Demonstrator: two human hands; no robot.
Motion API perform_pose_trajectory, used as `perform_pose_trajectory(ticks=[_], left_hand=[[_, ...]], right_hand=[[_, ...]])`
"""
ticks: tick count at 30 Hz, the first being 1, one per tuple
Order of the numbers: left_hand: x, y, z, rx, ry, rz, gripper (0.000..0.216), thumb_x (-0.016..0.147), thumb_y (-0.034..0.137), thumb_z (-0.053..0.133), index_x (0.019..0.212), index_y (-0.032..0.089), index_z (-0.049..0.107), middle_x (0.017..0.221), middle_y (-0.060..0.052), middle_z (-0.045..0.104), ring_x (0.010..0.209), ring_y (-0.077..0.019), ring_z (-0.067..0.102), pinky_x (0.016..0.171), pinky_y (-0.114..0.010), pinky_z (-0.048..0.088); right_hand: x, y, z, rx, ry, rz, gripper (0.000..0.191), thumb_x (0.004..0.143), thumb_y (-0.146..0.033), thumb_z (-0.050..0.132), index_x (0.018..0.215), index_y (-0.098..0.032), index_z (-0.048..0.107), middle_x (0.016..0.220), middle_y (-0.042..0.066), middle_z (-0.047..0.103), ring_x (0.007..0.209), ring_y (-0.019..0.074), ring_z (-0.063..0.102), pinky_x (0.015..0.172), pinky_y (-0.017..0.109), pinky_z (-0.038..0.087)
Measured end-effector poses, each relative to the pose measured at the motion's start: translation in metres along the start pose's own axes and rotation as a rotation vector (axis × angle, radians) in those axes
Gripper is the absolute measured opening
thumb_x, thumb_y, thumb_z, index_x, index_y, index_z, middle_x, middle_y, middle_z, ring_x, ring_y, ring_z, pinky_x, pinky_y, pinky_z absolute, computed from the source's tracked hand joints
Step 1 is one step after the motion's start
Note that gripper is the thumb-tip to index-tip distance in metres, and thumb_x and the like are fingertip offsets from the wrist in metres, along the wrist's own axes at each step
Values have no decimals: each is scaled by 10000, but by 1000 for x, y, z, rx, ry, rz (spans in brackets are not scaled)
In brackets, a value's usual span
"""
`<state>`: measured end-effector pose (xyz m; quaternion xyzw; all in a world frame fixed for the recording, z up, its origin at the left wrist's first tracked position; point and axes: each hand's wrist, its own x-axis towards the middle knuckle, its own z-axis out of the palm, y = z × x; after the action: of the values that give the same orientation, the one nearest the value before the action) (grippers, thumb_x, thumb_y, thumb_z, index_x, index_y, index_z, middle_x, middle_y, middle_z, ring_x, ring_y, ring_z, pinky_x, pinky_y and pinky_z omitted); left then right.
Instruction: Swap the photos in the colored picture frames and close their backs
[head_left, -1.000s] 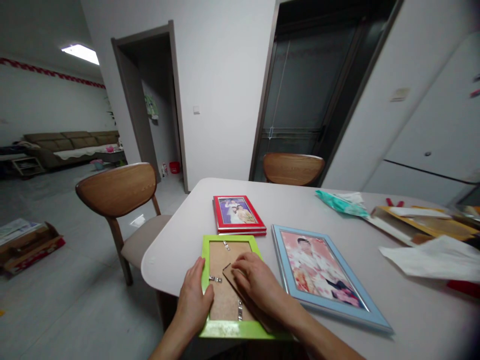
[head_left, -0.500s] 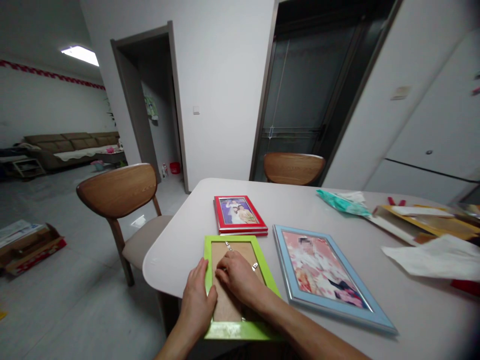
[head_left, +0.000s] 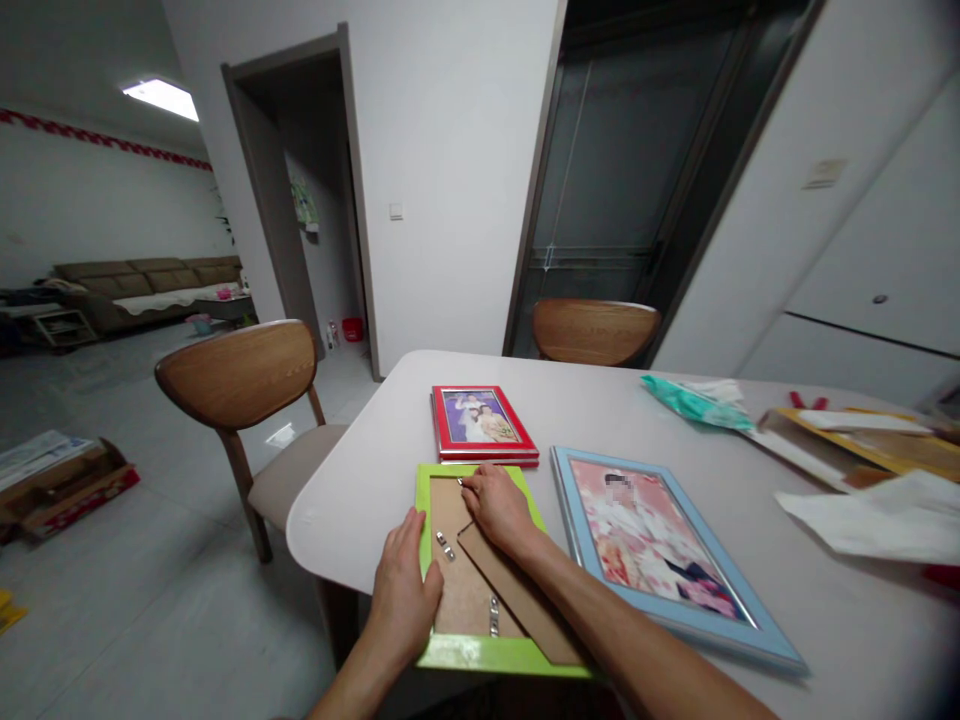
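Observation:
A green picture frame lies face down at the near table edge, its brown backing board up. My left hand grips its left side, fingers along the outer edge and thumb over the backing. At the top edge, my right hand has its fingers pinched at a small metal clip, partly covered by the fingertips. Another metal clip lies on the board's left part, and a third near the bottom. A brown stand leg slants across the backing, partly under my right forearm.
Behind stand stacked red picture frames; to the right lies a blue picture frame. Further right are a teal-and-white packet, a yellow-edged open box and white paper. Wooden chairs stand at the table.
My right hand has moved from the middle of the backing up to the top edge. The slanting stand leg and lower clips now show. My left hand stays on the frame's left side.

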<state>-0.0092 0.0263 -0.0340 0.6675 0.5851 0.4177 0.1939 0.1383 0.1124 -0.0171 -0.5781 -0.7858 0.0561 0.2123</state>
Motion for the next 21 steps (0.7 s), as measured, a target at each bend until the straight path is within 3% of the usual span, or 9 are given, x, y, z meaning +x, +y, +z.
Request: perform_pose_trajectory(ticks=[5, 9, 12, 15, 21], left_hand=[[1, -1, 1, 38, -9, 7, 503, 648, 91, 437, 1150, 105, 425, 1167, -127, 492, 1095, -226, 421, 951, -394, 318], [1, -2, 1, 63, -7, 13, 497, 654, 94, 433, 1151, 85, 420, 1154, -141, 498, 1086, -226, 430, 941, -384, 331], [0, -2, 1, 71, -4, 18, 490, 663, 100, 430, 1151, 65, 418, 1158, -152, 492, 1088, -220, 427, 947, -369, 327], [-1, -3, 2, 75, 1, 17, 493, 663, 96, 429, 1155, 80, 412, 1172, -144, 483, 1100, -219, 412, 952, -377, 318], [-1, -4, 4, 111, -18, 21, 488, 670, 97, 414, 1157, 79, 401, 1195, -140, 461, 1112, -214, 398, 963, -392, 302]], right_hand=[[2, -5, -5, 36, -25, -37, 278, 805, -243, 388, 848, -192, 658, 822, 71, 576, 821, 168, 479, 720, 260, 339], [-16, -8, -27, 104, -60, -105, 272, 781, -206, 420, 972, -185, 612, 882, 68, 579, 843, 156, 498, 759, 251, 354], [-47, -9, -53, 266, -184, -272, 244, 736, -196, 482, 939, -218, 616, 983, 45, 554, 918, 154, 485, 819, 259, 351], [-76, -8, -71, 339, -337, -324, 235, 650, -158, 568, 856, -246, 640, 1038, 33, 523, 968, 168, 467, 846, 291, 351], [-88, -8, -56, 331, -287, -344, 79, 644, -238, 616, 697, -260, 670, 1026, 24, 523, 985, 187, 431, 869, 343, 313]])
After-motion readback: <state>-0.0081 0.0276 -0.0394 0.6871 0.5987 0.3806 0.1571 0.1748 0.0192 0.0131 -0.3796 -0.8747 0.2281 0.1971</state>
